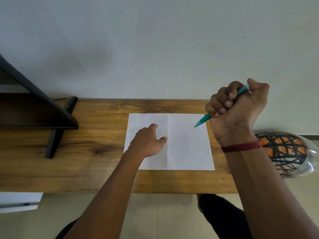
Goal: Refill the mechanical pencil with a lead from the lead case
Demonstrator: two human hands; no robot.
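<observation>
Two bare forearms reach up from the bottom of the frame, the right one nearest the lens and crossed at the wrist by a dark red thread band [241,146]. Above it, the right hand [240,109] is raised in the right-centre of the frame, curled into a fist around a slim teal plastic mechanical pencil [203,120]. That pencil runs diagonally through the closed fingers, its pointed tip aimed down and left over the upper right part of a white sheet of paper [188,145], its cap end poking out beside the thumb at the top of the fist. Whether the tip touches the sheet cannot be told.

At centre frame, the left hand [148,142] rests palm down on the left half of the creased sheet, fingers loosely spread and gripping nothing. The paper lies flat on a narrow brown wood-grain tabletop [86,152] that spans the middle of the frame against a pale grey wall [155,40]. A dark angled stand with black feet [51,121] occupies the tabletop's left side. An orange ball webbed with black lines, seemingly inside clear plastic [284,152], sits at the right edge, beyond the table's end. Pale floor tiles [164,218] fill the bottom of the frame.
</observation>
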